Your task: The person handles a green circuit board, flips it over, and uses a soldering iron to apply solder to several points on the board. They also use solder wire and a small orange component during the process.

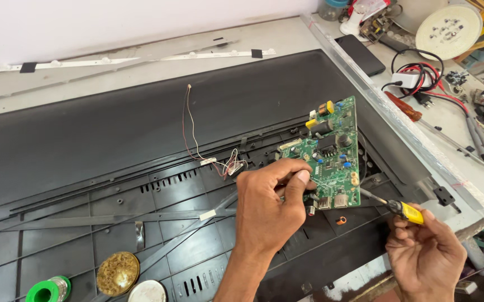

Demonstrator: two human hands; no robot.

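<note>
Our left hand [270,204] pinches a thin strand of solder wire against the lower edge of the green circuit board [327,154], fingers curled closed around it. Our right hand [425,251] grips the yellow-handled soldering iron [394,207], its tip reaching the board's bottom right corner. The board lies on the black back panel [141,128] of a television, with a green solder spool [49,289] near the front edge.

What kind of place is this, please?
Probably an electronics repair bench: a green circuit board lies on an opened black back panel, the right hand holds a soldering iron, and a solder spool sits nearby.
</note>
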